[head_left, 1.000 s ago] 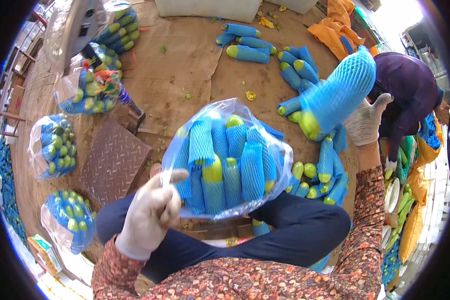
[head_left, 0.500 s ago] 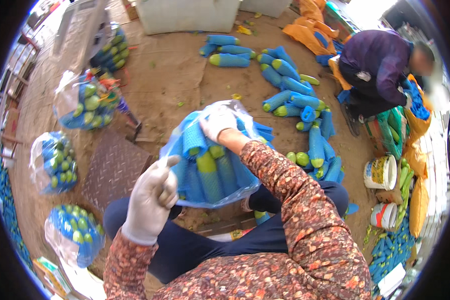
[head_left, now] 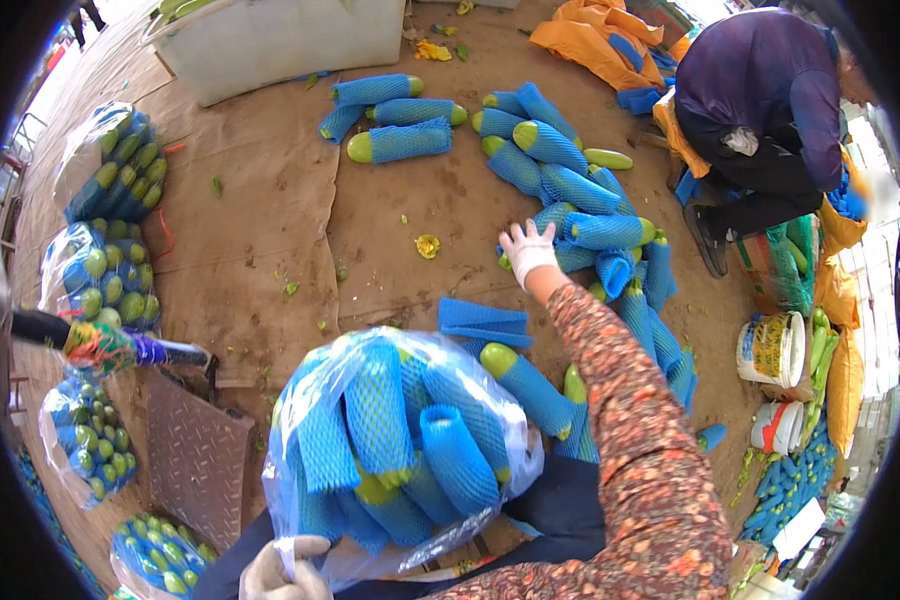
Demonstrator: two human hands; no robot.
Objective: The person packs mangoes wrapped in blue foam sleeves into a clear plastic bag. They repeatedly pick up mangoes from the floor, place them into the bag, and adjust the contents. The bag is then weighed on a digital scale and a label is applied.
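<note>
Left grip [head_left: 285,575]: yours, clamped on clear bag [head_left: 527,455]
Right grip [head_left: 530,250]: spread apart at netted gourds [head_left: 607,231]; contact unclear
Clear bag: one, at your lap
Filled bags [head_left: 65,255]: four, left
Buckets [head_left: 765,348]: two, right

Head view, I log: right hand [head_left: 532,252] at two o'clock, splayed beside net-sleeved gourds [head_left: 607,231]. Left hand [head_left: 286,572], seven o'clock, pinches clear bag [head_left: 526,452]. White tub [head_left: 280,48], eleven o'clock. Co-worker [head_left: 758,78] bending, farther two.

Blue diamond-mesh netting [head_left: 378,405] over green gourds [head_left: 375,490] at seven o'clock — white-gloved right hand [head_left: 531,252] at two, its sleeve [head_left: 635,420] rusty floral; orange sacking [head_left: 580,42] at one — brown tread-patterned plate [head_left: 200,450] at eight.
</note>
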